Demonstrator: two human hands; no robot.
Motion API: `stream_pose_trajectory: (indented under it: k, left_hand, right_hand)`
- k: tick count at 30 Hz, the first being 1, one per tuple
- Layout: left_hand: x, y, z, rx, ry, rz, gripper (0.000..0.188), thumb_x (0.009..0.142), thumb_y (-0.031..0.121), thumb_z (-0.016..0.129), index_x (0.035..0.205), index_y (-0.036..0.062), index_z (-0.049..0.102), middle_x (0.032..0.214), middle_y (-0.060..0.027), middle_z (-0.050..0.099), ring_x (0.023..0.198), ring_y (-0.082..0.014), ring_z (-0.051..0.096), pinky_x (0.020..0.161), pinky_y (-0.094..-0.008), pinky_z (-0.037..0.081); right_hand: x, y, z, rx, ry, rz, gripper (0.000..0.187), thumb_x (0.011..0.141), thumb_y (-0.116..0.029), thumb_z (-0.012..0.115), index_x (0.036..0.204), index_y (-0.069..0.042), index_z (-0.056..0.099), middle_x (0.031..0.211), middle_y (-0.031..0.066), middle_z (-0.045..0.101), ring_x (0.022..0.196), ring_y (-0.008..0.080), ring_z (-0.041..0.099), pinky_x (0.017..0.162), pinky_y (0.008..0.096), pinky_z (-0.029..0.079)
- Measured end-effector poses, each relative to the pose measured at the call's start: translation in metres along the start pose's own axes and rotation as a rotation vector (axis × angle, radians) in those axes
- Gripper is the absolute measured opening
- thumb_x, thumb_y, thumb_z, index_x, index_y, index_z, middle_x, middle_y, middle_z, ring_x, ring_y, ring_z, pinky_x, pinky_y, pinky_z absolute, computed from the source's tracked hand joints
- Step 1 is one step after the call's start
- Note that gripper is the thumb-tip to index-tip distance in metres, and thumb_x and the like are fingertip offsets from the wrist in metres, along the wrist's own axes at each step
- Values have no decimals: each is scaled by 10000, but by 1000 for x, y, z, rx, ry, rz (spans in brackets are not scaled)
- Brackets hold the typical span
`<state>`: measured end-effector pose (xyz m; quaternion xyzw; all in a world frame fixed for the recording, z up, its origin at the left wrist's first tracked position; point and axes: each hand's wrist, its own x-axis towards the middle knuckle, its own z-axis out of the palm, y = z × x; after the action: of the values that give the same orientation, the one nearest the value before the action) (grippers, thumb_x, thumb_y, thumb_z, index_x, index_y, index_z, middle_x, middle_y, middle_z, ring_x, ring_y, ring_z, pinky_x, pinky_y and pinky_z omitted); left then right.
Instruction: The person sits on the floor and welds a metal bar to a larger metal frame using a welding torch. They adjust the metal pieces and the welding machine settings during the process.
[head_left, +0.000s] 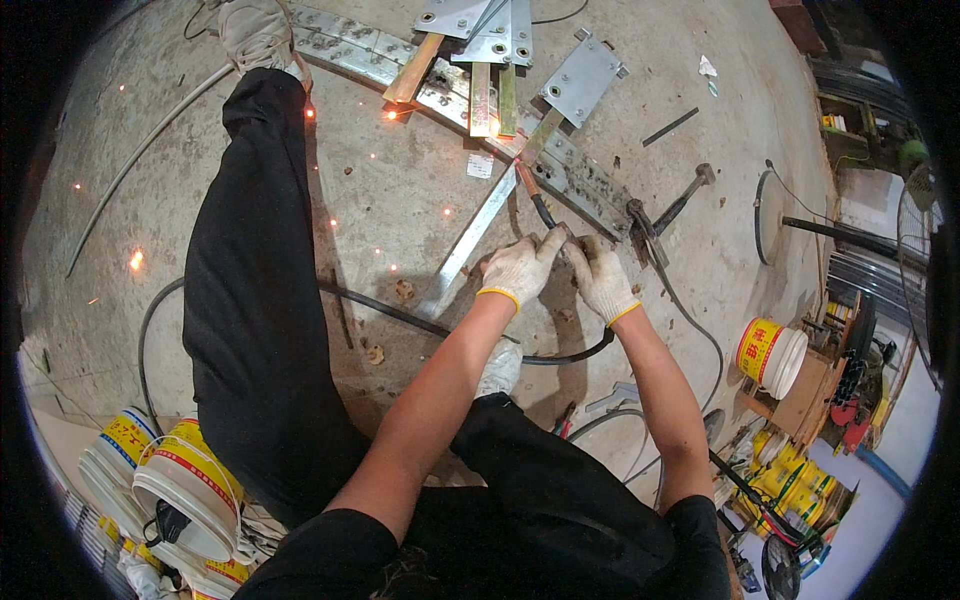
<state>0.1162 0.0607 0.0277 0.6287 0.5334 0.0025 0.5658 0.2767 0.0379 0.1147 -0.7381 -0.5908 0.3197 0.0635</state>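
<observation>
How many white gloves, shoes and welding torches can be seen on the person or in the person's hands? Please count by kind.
White gloves: 2
Shoes: 2
Welding torch: 1
Total: 5

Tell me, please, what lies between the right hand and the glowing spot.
The torch lies there, pointing at the glowing spot, in the head view.

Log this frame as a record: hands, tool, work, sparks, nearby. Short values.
Left hand: gloved, at the torch
Right hand: gloved, gripping the torch
Tool: torch, copper-coloured nozzle, black cable
Work: nozzle at far end of flat bar, by steel beam; glow there
Sparks: orange, scattered, mostly left
Nearby: bolted plate, hammer-like tool, white bucket at right
</observation>
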Motion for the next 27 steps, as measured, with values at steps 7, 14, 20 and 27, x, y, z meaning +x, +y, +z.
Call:
stream_pose_trajectory:
  k: [7,14,20,27]
  left_hand:
    - [-24,19,-35,-181,133,100,517,1039,412,503,1337,-2,589,1248,-248,644,1078,-389,666,953,-477,517]
    - [-27,24,-46,16,-142,98,537,1062,426,440,1380,9,554,1327,-302,586,1180,-404,625,976,-474,504]
    - [-19,17,-32,-167,-27,-112,762,1015,654,330,1341,16,589,1185,-268,673,1200,-410,611,1029,-501,444]
    - [-19,18,-26,-180,17,-87,902,974,767,231,1238,36,689,1160,-291,685,1153,-421,646,1016,-497,466]
  right_hand:
    - [8,-7,-1,-127,-134,64,452,1026,-371,560,1201,42,616,996,263,686,901,440,678,769,474,540]
    - [11,33,10,-491,-51,-502,474,964,-351,625,1331,-53,582,1244,216,637,921,337,694,757,466,563]
    - [7,27,6,-583,78,-654,404,1013,-297,617,1314,-30,577,936,146,701,646,210,675,555,356,518]
    - [3,16,3,164,-48,-70,410,1025,-362,605,1202,8,601,843,199,707,758,325,708,684,400,546]
